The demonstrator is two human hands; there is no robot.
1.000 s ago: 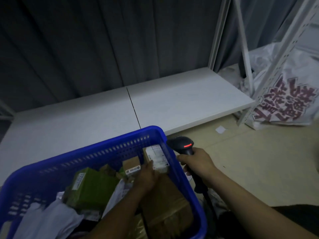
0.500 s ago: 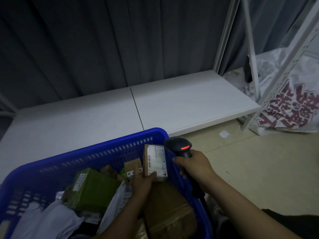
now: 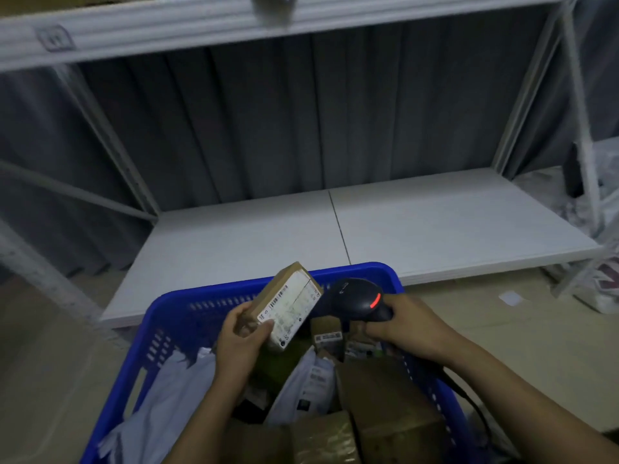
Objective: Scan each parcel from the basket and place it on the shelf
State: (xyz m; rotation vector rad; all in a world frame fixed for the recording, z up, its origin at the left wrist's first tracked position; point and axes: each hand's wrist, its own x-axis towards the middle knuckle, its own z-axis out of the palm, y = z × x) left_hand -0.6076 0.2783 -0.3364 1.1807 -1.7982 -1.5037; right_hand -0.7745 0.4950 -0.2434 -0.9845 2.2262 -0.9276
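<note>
My left hand (image 3: 243,336) grips a small brown cardboard parcel (image 3: 288,303) with a white barcode label, held tilted above the blue basket (image 3: 167,316). A black handheld scanner (image 3: 360,298) with a red light is gripped by my right hand (image 3: 407,324), its head right beside the parcel's label. Several more parcels lie in the basket: brown boxes (image 3: 385,396) and white plastic mailers (image 3: 170,390). The low white shelf board (image 3: 418,222) lies bare just behind the basket.
An upper shelf beam (image 3: 301,15) crosses the top of the view. Grey shelf uprights (image 3: 582,128) stand at the right and slant at the left. A dark curtain hangs behind the shelf. A printed white bag (image 3: 606,283) lies on the floor at right.
My left hand lifted the labelled parcel out of the basket and tilted it. The scanner moved in close beside its label. The view tipped upward, showing the upper shelf.
</note>
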